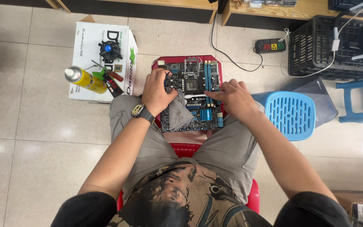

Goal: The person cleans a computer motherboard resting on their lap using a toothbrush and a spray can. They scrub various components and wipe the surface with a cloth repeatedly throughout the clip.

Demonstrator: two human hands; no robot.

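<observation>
Sat on a red plastic chair [186,150] with the dark green-black computer motherboard with blue slots and heatsinks [193,93] flat in front of my knees, on a red plastic stool [180,60]. Board was level, socket side up.

My left hand [158,91] was on the board's left edge, palm down, fingers curled over a crumpled grey cloth [179,112] and pinching its top end; the rest of the cloth draped down over the lower left of the board. Black wristwatch with gold-toned case [141,111] on that wrist.

My right hand [233,98] rested on the board's right edge, fingers bent, fingertips pressing a white stick-like part [196,96] lying across mid-board. Couldn't tell if it was actually gripped or just pressed down.

To my left, a white cardboard box [90,42] on the tiled floor [30,134], carrying a round black CPU cooler fan with blue hub [109,49], a yellow spray can [85,79] lying on its side, and a red-handled screwdriver [112,75]. To my right, a light blue perforated plastic stool [290,114], just beside my knee. Farther back, a black power strip with coloured sockets [270,45] and a black plastic crate [335,46].
</observation>
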